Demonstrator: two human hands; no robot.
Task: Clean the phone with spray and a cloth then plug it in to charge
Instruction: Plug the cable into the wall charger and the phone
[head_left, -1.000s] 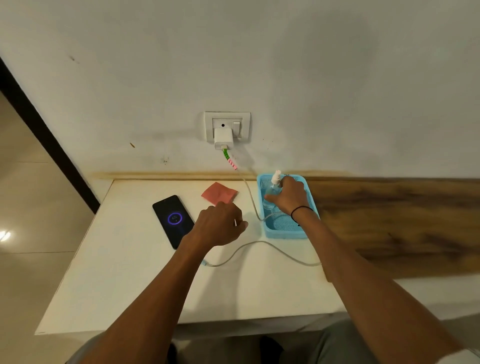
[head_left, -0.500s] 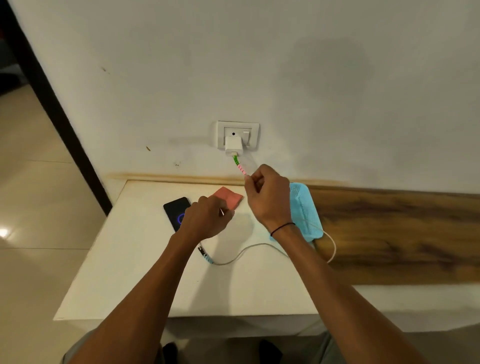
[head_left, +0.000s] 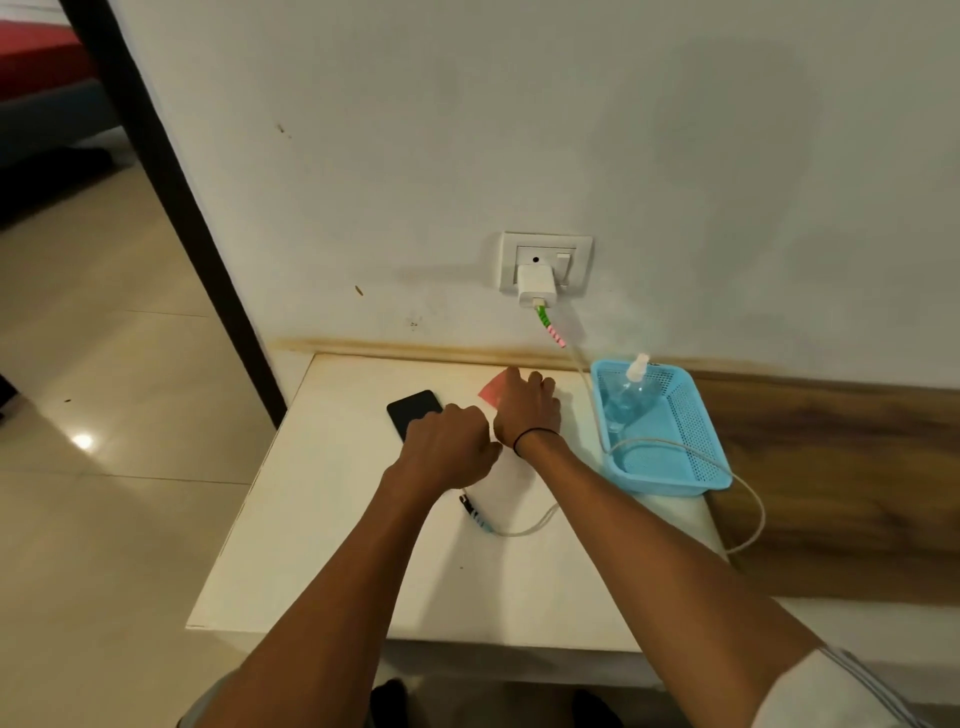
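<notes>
A black phone (head_left: 413, 410) with a dark screen lies on the white table (head_left: 337, 545). My left hand (head_left: 447, 447) is curled in a fist over the phone's near end. The white charging cable (head_left: 524, 530) runs up under that hand, so its plug is hidden. My right hand (head_left: 527, 410) lies flat with fingers spread on a red cloth (head_left: 492, 387) beside the phone. A clear spray bottle (head_left: 626, 395) lies in a blue basket (head_left: 696, 431) to the right. The white charger (head_left: 536, 285) sits in the wall socket (head_left: 582, 260).
The cable loops from the charger past the basket and over the table's right edge (head_left: 756, 519). A wooden panel (head_left: 841, 467) lies to the right. A tiled floor (head_left: 104, 415) and a dark door frame (head_left: 171, 182) are on the left.
My right hand left the basket, passed the cable near the wall, and came down onto the red cloth. The phone's lit ring has gone dark. My left hand shifted over the phone's near end.
</notes>
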